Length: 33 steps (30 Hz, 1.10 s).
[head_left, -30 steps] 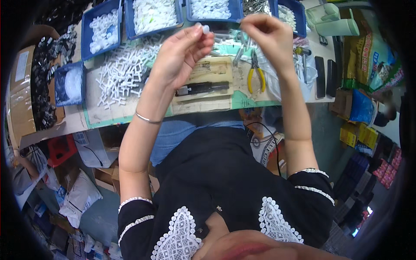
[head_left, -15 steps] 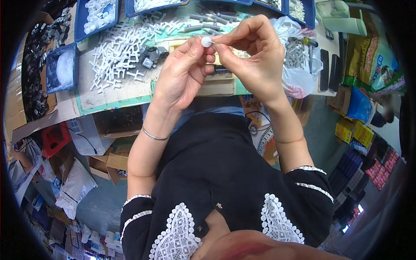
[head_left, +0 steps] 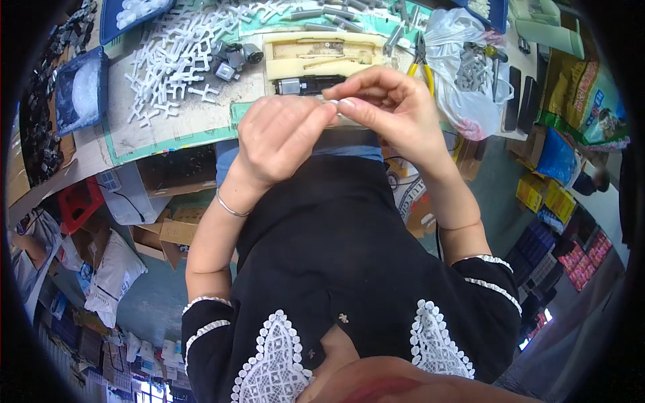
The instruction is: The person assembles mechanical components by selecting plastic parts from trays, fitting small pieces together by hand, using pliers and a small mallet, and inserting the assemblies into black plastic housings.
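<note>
White bit (head_left: 333,103) looks light, stiff, maybe slick, so pinch the edges; left hand's (head_left: 277,138) fingers clamp it, right hand's (head_left: 398,114) grip I can't tell.

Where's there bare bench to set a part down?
Front-left bench: between the white cross-shaped pieces and its front edge, plus a narrow strip between them and the small blue bin. Crowded: right side, with pliers, plastic bag and black slabs. Left hand and right hand cover the front middle.
</note>
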Tool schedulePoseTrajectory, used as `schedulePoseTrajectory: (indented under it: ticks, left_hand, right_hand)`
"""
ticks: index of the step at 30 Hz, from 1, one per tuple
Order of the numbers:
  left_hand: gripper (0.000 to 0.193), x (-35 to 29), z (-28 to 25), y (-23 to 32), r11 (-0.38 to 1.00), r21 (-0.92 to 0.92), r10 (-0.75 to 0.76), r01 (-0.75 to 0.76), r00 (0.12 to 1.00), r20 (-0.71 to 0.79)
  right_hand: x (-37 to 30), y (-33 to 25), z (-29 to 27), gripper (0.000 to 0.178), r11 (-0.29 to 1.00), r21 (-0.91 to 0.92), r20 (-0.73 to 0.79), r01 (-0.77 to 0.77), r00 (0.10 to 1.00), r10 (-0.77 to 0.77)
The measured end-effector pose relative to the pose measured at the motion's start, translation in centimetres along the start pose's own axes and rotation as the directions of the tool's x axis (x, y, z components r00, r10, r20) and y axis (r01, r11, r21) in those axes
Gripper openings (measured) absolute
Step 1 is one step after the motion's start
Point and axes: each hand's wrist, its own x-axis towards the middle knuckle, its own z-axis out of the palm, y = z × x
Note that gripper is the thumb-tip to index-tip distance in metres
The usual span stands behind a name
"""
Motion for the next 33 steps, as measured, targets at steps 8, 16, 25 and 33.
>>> schedulePoseTrajectory:
  ticks: [8, 16, 25, 33]
  left_hand:
    - [0.021, -1.5, -1.1, -1.2, 0.938, 0.258, 0.168, -0.23, 0.956, 0.241]
    - [0.022, -2.9, -1.3, -1.9, 0.97, 0.243, -0.048, -0.024, 0.957, 0.286]
    - [0.02, -2.8, -0.4, -2.0, 0.954, 0.298, -0.042, -0.038, 0.966, 0.255]
    - [0.013, -1.3, 0.6, -1.9, 0.953, 0.302, -0.111, 0.028, 0.96, 0.258]
  right_hand:
    - [2.2, 2.8, -0.8, 0.013, 0.21, -0.836, 0.332, 0.507, 0.772, -0.543]
    - [4.5, 5.3, -1.4, 0.014, -0.177, -0.832, 0.518, 0.525, 0.622, -0.587]
    - [4.3, 5.1, -1.2, 0.018, -0.264, -0.842, 0.526, 0.47, 0.607, -0.595]
    - [3.3, 2.3, -1.1, 0.034, 0.205, -0.849, 0.221, 0.488, 0.679, -0.7]
